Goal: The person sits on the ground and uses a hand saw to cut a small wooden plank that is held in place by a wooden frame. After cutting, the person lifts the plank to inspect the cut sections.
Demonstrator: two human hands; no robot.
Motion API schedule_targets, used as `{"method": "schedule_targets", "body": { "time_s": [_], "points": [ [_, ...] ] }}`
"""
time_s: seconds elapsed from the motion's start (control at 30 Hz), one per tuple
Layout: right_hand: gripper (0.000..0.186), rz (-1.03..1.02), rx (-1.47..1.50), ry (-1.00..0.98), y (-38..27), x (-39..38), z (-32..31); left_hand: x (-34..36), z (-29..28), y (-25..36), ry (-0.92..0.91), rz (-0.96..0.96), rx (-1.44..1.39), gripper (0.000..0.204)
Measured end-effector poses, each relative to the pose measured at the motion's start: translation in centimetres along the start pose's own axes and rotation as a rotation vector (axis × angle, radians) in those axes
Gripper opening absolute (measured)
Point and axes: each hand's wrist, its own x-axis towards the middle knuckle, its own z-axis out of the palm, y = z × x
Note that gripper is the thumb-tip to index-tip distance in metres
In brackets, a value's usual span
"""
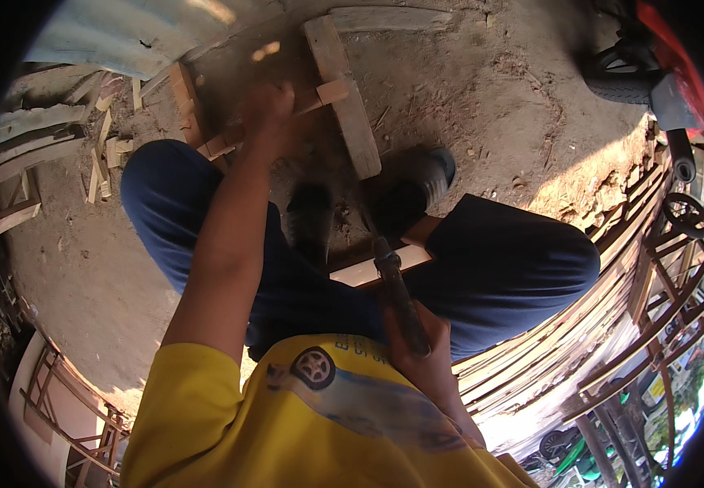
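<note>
My left hand [271,104] is closed in a blurred fist over a wooden crossbar [310,102]; what its fingers hold, if anything, is hidden. One end of the crossbar lies on a grey plank [354,122]; the other comes near a short reddish board [185,102]. In front of my belly, my right hand [427,346] is wrapped round the dark round handle of a tool [405,305] with a metal collar. Its thin far part runs forward between my legs, too dark to make out. A pale piece of wood [380,265] lies beneath the tool, between my thighs.
My shoes rest on the dirt ground [466,98]. Scrap wood [104,159] lies at left, below a corrugated sheet [141,37]. Long stacked wooden strips [547,333] fill the right side, with a black wheel [619,81] at the far right.
</note>
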Motion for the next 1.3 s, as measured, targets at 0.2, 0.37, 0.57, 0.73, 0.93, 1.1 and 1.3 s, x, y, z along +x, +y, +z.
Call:
{"method": "schedule_targets", "body": {
  "time_s": [0.2,0.37,0.57,0.73,0.93,1.1,1.3],
  "points": [
    [0.010,0.024,0.009,-0.017,-0.8,0.6,-0.8,0.3,0.7,-0.1,-0.084,-0.055,-0.066,0.054],
    [0.012,-0.025,-0.037,-0.026,-0.6,-1.0,-0.8,1.1,1.1,-0.9,-0.096,-0.041,-0.005,0.053],
    [0.013,0.017,0.101,-0.060,-0.5,2.9,0.4,1.5,2.7,-1.3,-0.080,-0.061,-0.080,0.055],
    [0.015,0.006,-0.024,0.003,-0.1,-1.4,-0.6,0.1,0.8,-0.7,-0.070,-0.043,-0.008,0.056],
    [0.016,-0.038,0.061,-0.012,0.0,3.6,0.9,0.9,1.1,-0.6,-0.118,-0.014,-0.032,0.056],
    [0.013,-0.040,0.079,-0.026,-0.4,2.7,0.6,-0.5,2.4,-1.4,-0.013,0.068,0.010,0.054],
    [0.012,-0.054,0.065,-0.040,0.4,2.7,0.4,-2.6,-1.1,0.6,-0.126,0.026,-0.032,0.056]
  ]
}}
